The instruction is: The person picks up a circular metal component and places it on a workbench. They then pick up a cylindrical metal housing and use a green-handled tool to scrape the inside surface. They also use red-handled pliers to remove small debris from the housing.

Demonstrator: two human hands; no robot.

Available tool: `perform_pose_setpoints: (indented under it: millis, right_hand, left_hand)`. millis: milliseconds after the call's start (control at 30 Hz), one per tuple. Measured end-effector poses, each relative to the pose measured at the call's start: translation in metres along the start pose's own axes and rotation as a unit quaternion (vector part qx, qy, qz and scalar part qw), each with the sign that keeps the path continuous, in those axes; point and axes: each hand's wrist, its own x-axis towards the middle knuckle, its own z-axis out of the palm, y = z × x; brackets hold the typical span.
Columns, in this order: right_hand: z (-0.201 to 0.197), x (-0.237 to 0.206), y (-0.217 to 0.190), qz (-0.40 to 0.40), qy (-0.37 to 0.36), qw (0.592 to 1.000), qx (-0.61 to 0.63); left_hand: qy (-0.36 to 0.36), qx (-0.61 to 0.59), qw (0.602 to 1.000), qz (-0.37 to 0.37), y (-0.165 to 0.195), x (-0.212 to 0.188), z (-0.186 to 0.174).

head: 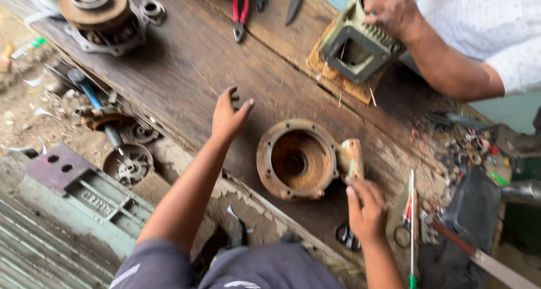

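A rusty round pump housing (297, 159) lies open side up on the dark wooden workbench (191, 63). My right hand (366, 207) rests at its right side, fingertips touching the pale outlet stub (351, 156). My left hand (228, 115) hovers open over the bench to the left of the housing, fingers spread, holding nothing. Across the bench another person's hand (391, 10) grips a grey-green motor casing (355, 46) that sits on a wooden block.
Red-handled pliers (240, 15) and other tools lie at the far edge. A rusty motor part (104, 15) stands at top left. Small parts and wires (468, 148) clutter the right. A screwdriver (412, 227) and scissors lie near my right hand. Metal scrap (112, 148) lies below the bench.
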Motion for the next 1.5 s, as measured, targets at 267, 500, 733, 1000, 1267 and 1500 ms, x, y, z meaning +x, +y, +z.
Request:
perform_pose_setpoints:
  millis: [267, 500, 733, 1000, 1267, 1500]
  right_hand:
    - [0.057, 0.062, -0.003, -0.079, 0.042, 0.996, -0.002]
    - [0.067, 0.053, 0.027, -0.088, -0.009, 0.996, 0.002]
    - [0.073, 0.079, 0.071, -0.148, -0.088, 0.985, 0.020]
    - [0.073, 0.092, 0.066, -0.141, -0.111, 0.984, 0.019]
    - [0.051, 0.049, 0.047, -0.068, 0.030, 0.997, 0.024]
    - [0.039, -0.056, 0.046, 0.088, -0.114, 0.969, -0.202]
  left_hand:
    - [0.078, 0.250, 0.963, -0.060, 0.032, 0.171, 0.048]
    - [0.123, 0.349, 0.929, -0.007, 0.001, 0.234, 0.072]
    - [0.068, 0.378, 0.921, 0.069, -0.013, 0.239, 0.069]
    - [-0.118, -0.085, 0.977, -0.156, -0.003, 0.162, -0.014]
    - [-0.041, -0.403, 0.874, -0.269, -0.023, 0.011, -0.097]
    - [-0.090, -0.424, 0.869, -0.240, -0.027, -0.128, -0.209]
